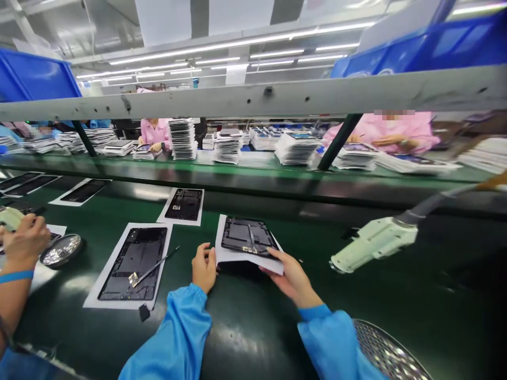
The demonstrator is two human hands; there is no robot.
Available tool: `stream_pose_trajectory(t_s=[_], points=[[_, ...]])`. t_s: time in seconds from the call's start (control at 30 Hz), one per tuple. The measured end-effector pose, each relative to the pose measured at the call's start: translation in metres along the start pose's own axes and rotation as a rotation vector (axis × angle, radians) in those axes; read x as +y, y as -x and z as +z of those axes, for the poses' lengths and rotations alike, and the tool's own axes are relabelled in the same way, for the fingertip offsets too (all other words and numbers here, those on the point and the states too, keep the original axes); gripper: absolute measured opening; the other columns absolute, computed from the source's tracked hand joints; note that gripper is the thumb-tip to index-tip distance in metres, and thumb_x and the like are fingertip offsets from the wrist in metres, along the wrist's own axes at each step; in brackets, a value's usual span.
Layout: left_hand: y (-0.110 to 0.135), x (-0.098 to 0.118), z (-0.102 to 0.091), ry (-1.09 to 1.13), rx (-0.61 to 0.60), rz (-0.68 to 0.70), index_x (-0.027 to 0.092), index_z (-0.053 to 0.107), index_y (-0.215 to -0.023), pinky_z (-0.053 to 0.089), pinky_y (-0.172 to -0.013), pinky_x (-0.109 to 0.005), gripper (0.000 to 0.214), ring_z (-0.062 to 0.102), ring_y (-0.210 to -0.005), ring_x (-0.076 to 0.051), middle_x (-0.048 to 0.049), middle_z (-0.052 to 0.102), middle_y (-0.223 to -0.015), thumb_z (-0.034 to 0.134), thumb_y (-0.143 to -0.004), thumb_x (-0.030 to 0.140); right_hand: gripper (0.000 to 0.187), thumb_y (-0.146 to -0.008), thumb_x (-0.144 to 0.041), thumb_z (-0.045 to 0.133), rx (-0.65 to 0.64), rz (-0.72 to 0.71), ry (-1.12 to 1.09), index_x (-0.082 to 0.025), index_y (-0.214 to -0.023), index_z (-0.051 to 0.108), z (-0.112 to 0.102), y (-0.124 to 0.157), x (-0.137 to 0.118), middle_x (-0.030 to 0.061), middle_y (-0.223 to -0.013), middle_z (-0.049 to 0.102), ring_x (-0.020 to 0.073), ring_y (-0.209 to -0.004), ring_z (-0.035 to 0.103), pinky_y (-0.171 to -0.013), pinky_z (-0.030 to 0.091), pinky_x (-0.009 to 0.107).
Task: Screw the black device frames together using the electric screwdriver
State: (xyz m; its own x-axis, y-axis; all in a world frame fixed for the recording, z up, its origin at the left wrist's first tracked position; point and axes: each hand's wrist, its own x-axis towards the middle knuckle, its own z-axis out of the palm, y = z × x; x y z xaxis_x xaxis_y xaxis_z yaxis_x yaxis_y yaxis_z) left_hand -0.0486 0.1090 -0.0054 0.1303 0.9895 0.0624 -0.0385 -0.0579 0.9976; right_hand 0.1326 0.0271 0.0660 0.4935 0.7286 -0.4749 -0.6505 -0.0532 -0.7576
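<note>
My right hand (291,274) pinches a black tablet back cover (247,235) together with the white sheet (229,256) under it. The near edge is raised off the bench, and a ribbon cable with a small board lies on the cover. At the sheet's left edge is my left hand (204,268), its fingers curled; whether it grips the edge is unclear. To the left, another black cover (137,258) lies on white paper with a cable and small board across it. A small black piece (144,312) rests by that paper's near edge.
A pale green electric screwdriver (374,245) hangs at right. Round metal dishes hold small parts, one at lower right (390,353), another at left (61,250) beside a co-worker's hand (27,243). Further covers lie on the green bench (253,338). A rail (222,103) crosses above.
</note>
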Motion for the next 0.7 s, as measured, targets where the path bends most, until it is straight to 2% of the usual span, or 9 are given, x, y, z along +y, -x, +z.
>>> stream_pose_trajectory(t_s=[0.13,0.23,0.43,0.57,0.7], points=[[0.001,-0.007,0.005,-0.161,-0.075,0.103,0.014,0.055,-0.113,0.044,-0.045,-0.022,0.047,0.054,-0.048,-0.009,-0.0038,0.062,-0.085,0.05,-0.085,0.051,0.007,-0.083,-0.005,0.056,0.003,-0.033,0.02,-0.011,-0.086,0.058,0.03,-0.037,-0.01,0.0045,-0.075,0.066,0.0162,-0.059,0.063,-0.047,0.056,0.026],[0.0,-0.01,0.009,-0.244,-0.106,0.17,0.014,0.055,-0.115,0.044,-0.048,-0.022,0.046,0.053,-0.052,-0.009,-0.0043,0.063,-0.086,0.048,-0.087,0.05,0.008,-0.084,-0.004,0.053,0.018,-0.046,0.065,-0.011,-0.088,0.056,0.041,-0.065,-0.017,0.0041,-0.072,0.064,0.0166,-0.058,0.063,-0.048,0.056,0.027],[-0.004,-0.01,0.01,-0.244,-0.114,0.166,0.015,0.057,-0.113,0.042,-0.05,-0.022,0.043,0.051,-0.05,-0.008,-0.0048,0.063,-0.086,0.051,-0.087,0.049,0.009,-0.086,-0.005,0.055,0.066,-0.068,0.148,-0.009,-0.094,0.056,0.038,-0.107,-0.027,0.0042,-0.073,0.063,0.0159,-0.062,0.063,-0.061,0.057,0.03],[-0.007,-0.012,0.01,-0.267,-0.124,0.171,0.015,0.058,-0.113,0.041,-0.051,-0.023,0.045,0.051,-0.05,-0.009,-0.0054,0.063,-0.087,0.05,-0.087,0.051,0.008,-0.087,-0.006,0.059,0.035,-0.041,0.199,-0.009,-0.094,0.058,0.033,-0.119,-0.022,0.0025,-0.078,0.063,0.0141,-0.066,0.063,-0.067,0.057,0.03],[-0.008,-0.014,0.009,-0.278,-0.129,0.176,0.015,0.058,-0.113,0.041,-0.052,-0.025,0.047,0.052,-0.052,-0.011,-0.0063,0.064,-0.086,0.049,-0.088,0.053,0.006,-0.091,-0.008,0.057,0.004,-0.099,0.203,-0.009,-0.096,0.058,0.043,-0.129,-0.011,0.0014,-0.085,0.062,0.0117,-0.072,0.063,-0.07,0.057,0.027]])
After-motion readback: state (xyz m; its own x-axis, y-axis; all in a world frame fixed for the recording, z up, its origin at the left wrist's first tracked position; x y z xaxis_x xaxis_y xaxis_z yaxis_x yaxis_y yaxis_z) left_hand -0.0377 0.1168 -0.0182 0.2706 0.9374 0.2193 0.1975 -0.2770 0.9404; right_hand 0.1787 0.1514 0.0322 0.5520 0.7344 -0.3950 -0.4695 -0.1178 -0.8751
